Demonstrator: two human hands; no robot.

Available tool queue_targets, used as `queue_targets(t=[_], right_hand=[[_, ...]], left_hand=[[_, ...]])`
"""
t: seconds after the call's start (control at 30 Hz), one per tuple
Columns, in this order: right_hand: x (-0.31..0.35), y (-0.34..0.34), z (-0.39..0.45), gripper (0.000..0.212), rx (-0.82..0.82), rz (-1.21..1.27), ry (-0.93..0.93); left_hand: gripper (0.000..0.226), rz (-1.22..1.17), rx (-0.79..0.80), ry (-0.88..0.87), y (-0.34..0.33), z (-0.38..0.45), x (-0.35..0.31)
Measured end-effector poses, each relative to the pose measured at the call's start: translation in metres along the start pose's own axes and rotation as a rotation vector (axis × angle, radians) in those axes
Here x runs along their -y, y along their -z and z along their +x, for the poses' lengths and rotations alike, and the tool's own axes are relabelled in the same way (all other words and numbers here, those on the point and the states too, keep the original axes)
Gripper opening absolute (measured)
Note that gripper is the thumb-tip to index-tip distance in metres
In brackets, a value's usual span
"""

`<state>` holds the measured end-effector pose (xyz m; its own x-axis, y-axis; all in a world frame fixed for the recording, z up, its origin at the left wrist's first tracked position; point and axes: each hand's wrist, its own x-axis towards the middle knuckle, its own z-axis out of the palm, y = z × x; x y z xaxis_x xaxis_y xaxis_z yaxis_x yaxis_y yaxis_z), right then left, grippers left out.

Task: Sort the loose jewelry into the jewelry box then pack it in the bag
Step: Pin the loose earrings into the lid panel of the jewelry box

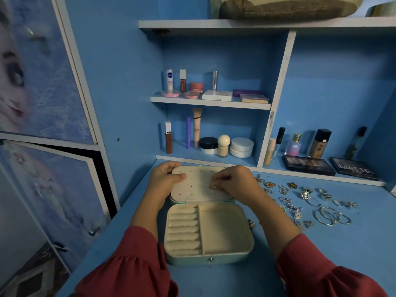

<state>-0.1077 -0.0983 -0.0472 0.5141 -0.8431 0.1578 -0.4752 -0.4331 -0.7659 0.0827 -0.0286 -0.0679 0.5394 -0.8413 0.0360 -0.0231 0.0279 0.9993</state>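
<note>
Two hands at work. Right hand (pixel 232 179) fingertips pinch a small earring (pixel 213 186) against the perforated lid panel (pixel 199 185) of the open jewelry box (pixel 209 228); left hand (pixel 165 179) curls round the lid's far-left edge, thumb on top, steadying it. Ring rolls (pixel 184 229) and side compartment (pixel 224 229) — both bare. Loose jewelry (pixel 300 202) lies spread on the blue desk (pixel 321 254), right of the box. Risk: post misses its hole, e.g. if the lid tilts — earring slips into the tray or onto the desk. No bag in view.
</note>
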Motion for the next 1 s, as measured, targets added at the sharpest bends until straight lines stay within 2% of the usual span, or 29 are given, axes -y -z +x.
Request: queue_targets(t=[0.23, 0.47, 0.6, 0.8, 0.9, 1.0], right_hand=[[-0.006, 0.000, -0.009, 0.009, -0.071, 0.078, 0.035], [-0.006, 0.001, -0.011, 0.011, -0.113, 0.335, 0.003], [-0.004, -0.002, -0.013, 0.012, -0.172, 0.374, 0.025], [0.012, -0.031, -0.007, 0.016, -0.206, 0.182, 0.174], [0.021, -0.040, 0.003, 0.001, -0.221, -0.025, 0.310], [0.028, -0.041, 0.008, 0.010, -0.258, -0.107, 0.368]], left_hand=[[0.033, -0.072, -0.008, -0.023, -0.001, -0.001, -0.004], [0.028, -0.144, -0.051, -0.053, 0.001, 0.000, -0.006], [0.028, -0.171, -0.034, -0.051, 0.004, 0.000, -0.006], [0.026, -0.299, -0.029, -0.017, 0.010, 0.002, -0.009], [0.022, -0.354, 0.002, -0.009, 0.011, -0.001, -0.011], [0.020, -0.378, 0.024, -0.004, 0.012, -0.001, -0.012]])
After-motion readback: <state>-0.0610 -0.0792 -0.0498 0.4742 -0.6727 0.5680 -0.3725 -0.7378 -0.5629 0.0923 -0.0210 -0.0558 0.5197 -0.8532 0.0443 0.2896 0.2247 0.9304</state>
